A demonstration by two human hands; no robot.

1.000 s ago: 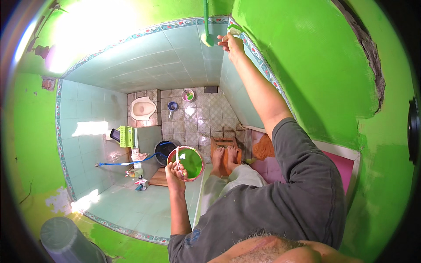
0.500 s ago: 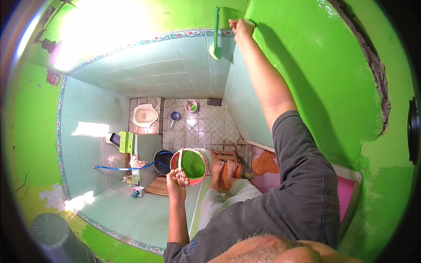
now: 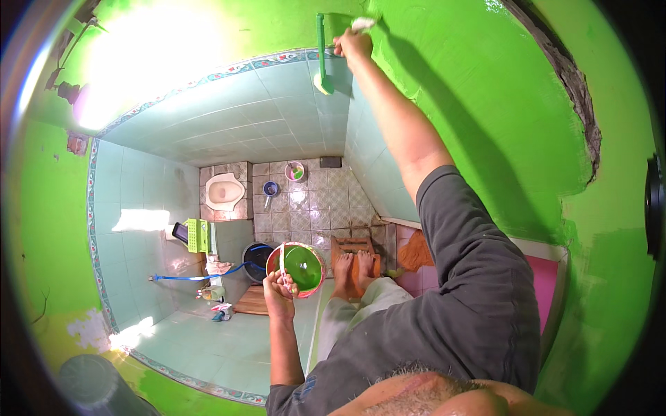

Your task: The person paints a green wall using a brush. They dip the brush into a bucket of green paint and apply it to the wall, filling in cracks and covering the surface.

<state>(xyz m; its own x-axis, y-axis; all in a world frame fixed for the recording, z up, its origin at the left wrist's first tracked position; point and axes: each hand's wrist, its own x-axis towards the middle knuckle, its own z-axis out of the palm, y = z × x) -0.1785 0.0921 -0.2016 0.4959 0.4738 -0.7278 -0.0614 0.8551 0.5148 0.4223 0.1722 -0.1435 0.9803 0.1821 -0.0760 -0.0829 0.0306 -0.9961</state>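
My left hand (image 3: 281, 286) is closed on the handle (image 3: 282, 262) of a paint bucket (image 3: 319, 277), which hangs in front of me. Glossy green paint (image 3: 300, 269) fills the visible inside of the bucket. High up near the wall corner, my right hand (image 3: 355, 46) grips a paintbrush (image 3: 363, 25). Its pale part shows above the fingers, while the handle is hidden in my fist. The brush tip meets the bright green wall (image 3: 479, 104). Just left of that hand, a long-handled green scrub brush (image 3: 320, 52) hangs on the back wall, apart from my fingers.
I stand barefoot on an orange-topped wooden stool (image 3: 355, 274). A squat toilet (image 3: 225, 192), a blue dipper (image 3: 270, 188) and a small tub (image 3: 295, 171) are on the floor ahead. A dark water tub (image 3: 257, 260) with a blue hose (image 3: 198, 277) stands left of the bucket.
My right hand and the paintbrush have moved left along the upper wall, and the pale part of the brush now shows. My left hand keeps hold of the bucket. The whole view has shifted slightly.
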